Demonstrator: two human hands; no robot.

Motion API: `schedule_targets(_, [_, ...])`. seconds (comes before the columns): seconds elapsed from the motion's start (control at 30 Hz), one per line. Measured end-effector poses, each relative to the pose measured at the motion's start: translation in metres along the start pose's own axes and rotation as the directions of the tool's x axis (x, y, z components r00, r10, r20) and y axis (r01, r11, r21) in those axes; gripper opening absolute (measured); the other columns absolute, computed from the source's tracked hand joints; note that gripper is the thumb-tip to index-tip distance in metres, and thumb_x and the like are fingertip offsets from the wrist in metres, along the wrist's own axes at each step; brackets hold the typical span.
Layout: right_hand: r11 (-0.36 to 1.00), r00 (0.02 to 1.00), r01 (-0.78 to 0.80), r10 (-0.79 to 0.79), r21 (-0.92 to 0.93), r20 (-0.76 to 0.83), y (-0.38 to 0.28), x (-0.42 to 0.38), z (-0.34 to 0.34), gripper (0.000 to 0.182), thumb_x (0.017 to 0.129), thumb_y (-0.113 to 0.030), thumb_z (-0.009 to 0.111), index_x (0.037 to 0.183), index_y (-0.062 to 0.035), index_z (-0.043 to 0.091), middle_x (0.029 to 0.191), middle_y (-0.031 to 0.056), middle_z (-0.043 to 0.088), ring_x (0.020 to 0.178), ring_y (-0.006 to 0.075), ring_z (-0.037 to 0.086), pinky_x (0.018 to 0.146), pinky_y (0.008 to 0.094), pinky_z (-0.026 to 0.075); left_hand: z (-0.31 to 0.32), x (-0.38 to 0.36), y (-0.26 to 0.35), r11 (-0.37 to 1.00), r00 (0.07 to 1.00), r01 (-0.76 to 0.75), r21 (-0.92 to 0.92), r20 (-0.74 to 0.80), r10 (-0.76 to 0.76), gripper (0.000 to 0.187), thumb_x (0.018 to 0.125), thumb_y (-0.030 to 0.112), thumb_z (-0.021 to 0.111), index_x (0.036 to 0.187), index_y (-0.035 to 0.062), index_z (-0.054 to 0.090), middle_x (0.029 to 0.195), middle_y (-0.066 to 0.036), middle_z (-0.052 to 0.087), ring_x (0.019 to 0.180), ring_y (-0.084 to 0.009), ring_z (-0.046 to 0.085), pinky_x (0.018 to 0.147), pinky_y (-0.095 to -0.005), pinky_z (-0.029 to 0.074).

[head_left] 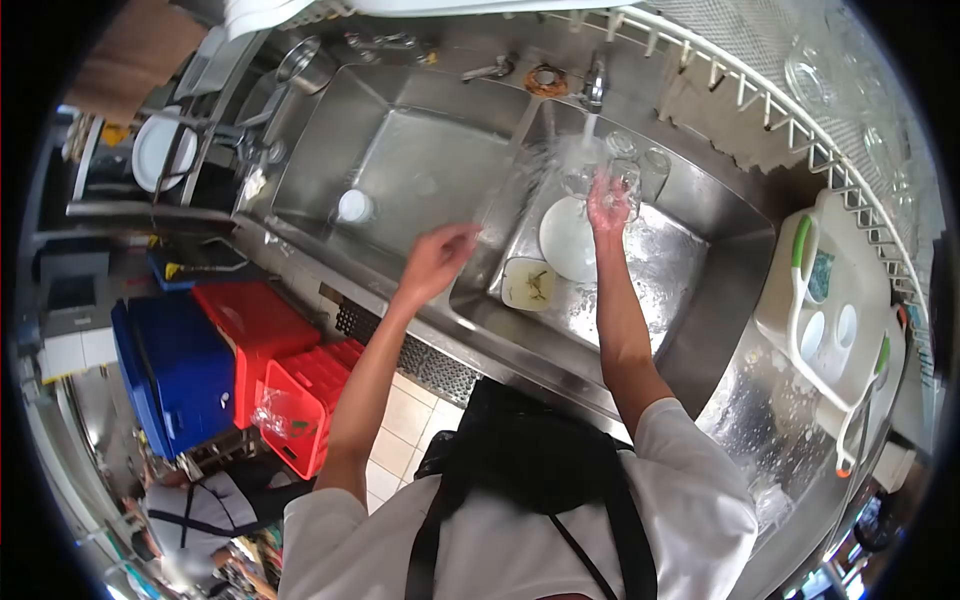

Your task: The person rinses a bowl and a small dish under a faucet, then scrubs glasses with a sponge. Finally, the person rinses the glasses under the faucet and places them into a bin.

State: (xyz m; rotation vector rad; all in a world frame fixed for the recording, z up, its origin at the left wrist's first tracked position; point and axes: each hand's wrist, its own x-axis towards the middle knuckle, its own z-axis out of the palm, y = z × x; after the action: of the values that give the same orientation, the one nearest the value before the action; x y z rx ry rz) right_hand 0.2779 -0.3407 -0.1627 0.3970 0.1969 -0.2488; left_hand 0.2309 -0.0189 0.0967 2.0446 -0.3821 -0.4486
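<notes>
My right hand [608,203] is over the right sink basin, with its fingers around a clear drinking glass [627,180]. Water runs from the tap [596,82] and splashes just beside that glass. Two more clear glasses stand behind it, one a clear glass [655,170] near the basin's back wall. Below the hand, a white round plate [566,238] lies in the basin, beside a squarish pale dish [528,284] with greenish scraps in it. My left hand [438,262] hovers near the divider between the basins, fingers loosely extended, with nothing visible in it.
The left basin [420,150] holds a small white cup [355,206]. A white tub [830,290] with cups and a green-edged sponge stands on the right counter. A white wire rack [740,75] curves along the back. Red crates [300,410] and a blue bin [175,375] stand left; another person [200,510] is behind them.
</notes>
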Motion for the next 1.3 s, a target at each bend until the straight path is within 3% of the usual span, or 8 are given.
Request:
schedule_targets(0.07, [0.994,0.993,0.074,-0.080,-0.078,-0.081,0.002,-0.007,0.014,0.027,0.089,-0.005,0.052,0.116,-0.0011,0.053,0.126,0.0242,0.050,0.115,0.0396,0.055,0.091,0.0458,0.055,0.035,0.065,-0.008,0.990,0.991,-0.130,-0.051,0.028,0.131,0.032,0.095,0.027,0.056,0.113,0.0017,0.064,0.101,-0.010,0.069,0.088,-0.0180,0.065,0.077,-0.0300,0.052])
schedule_targets(0.2, [0.907,0.992,0.123,-0.123,-0.402,0.024,0.002,-0.017,0.050,0.047,0.073,0.002,0.066,0.117,-0.0077,0.052,0.121,0.0178,0.054,0.115,0.0377,0.054,0.097,0.0486,0.049,0.093,0.185,0.011,0.888,0.925,0.378,-0.260,0.055,-0.377,0.074,0.090,0.068,0.036,0.107,0.0027,0.066,0.107,-0.013,0.067,0.097,-0.0245,0.064,0.082,-0.0341,0.051])
schedule_targets(0.43, [0.494,0.997,-0.059,-0.019,-0.868,-0.079,0.000,-0.014,0.085,0.041,0.071,0.007,0.062,0.106,-0.0116,0.050,0.100,0.0084,0.056,0.092,0.0256,0.062,0.082,0.0451,0.058,0.185,0.297,-0.033,0.938,0.943,0.319,0.133,0.058,-0.329,0.084,0.088,0.074,0.031,0.119,0.0025,0.059,0.113,-0.016,0.063,0.103,-0.0306,0.060,0.087,-0.0477,0.049])
schedule_targets(0.5, [0.406,0.995,-0.091,0.002,-0.910,-0.098,-0.007,0.006,0.082,0.039,0.069,0.010,0.060,0.100,-0.0119,0.049,0.095,0.0077,0.056,0.084,0.0214,0.061,0.075,0.0411,0.058,0.183,0.289,-0.034,0.559,0.866,0.494,-0.665,0.318,-0.386,0.081,0.088,0.072,0.032,0.121,0.0021,0.056,0.114,-0.017,0.060,0.109,-0.0326,0.055,0.093,-0.0478,0.045])
schedule_targets(0.57, [0.098,0.986,-0.163,0.037,-0.982,-0.160,-0.020,0.033,0.078,0.035,0.072,0.012,0.055,0.099,-0.0114,0.051,0.093,0.0066,0.055,0.082,0.0205,0.060,0.071,0.0371,0.057,0.166,0.276,-0.016,0.476,0.891,0.441,-0.760,0.309,-0.333,0.079,0.088,0.071,0.034,0.123,0.0026,0.054,0.115,-0.016,0.058,0.111,-0.0339,0.052,0.094,-0.0492,0.044])
schedule_targets(0.93, [-0.450,0.930,0.013,0.333,-0.893,-0.154,0.049,0.049,0.163,0.011,0.077,-0.001,0.059,0.086,-0.0058,0.062,0.084,0.0010,0.062,0.079,0.0144,0.059,0.068,0.0302,0.048,0.131,0.239,-0.061,-0.200,0.959,0.262,-0.944,0.278,-0.053,0.081,0.088,0.070,0.032,0.137,0.0071,0.043,0.128,-0.016,0.055,0.119,-0.0331,0.051,0.101,-0.0532,0.039])
schedule_targets(1.1, [-0.650,0.736,0.665,0.653,-0.368,0.177,0.076,0.019,0.164,0.019,0.070,0.000,0.060,0.086,-0.0095,0.060,0.092,0.0061,0.061,0.082,0.0254,0.064,0.070,0.0367,0.049,0.146,0.199,-0.064,-0.132,0.962,0.274,-0.953,0.270,0.047,0.071,0.090,0.062,0.037,0.137,0.0093,0.044,0.132,-0.011,0.052,0.122,-0.0304,0.050,0.103,-0.0483,0.039])
schedule_targets(1.3, [-0.680,0.720,0.657,0.694,-0.326,0.004,0.078,-0.014,0.178,0.020,0.068,0.003,0.059,0.084,-0.0090,0.059,0.095,0.0082,0.060,0.084,0.0292,0.063,0.073,0.0367,0.049,0.158,0.194,-0.097,-0.319,0.958,0.285,-0.904,0.254,0.136,0.054,0.092,0.052,0.045,0.123,0.0101,0.055,0.120,-0.008,0.059,0.111,-0.0227,0.056,0.099,-0.0397,0.043])
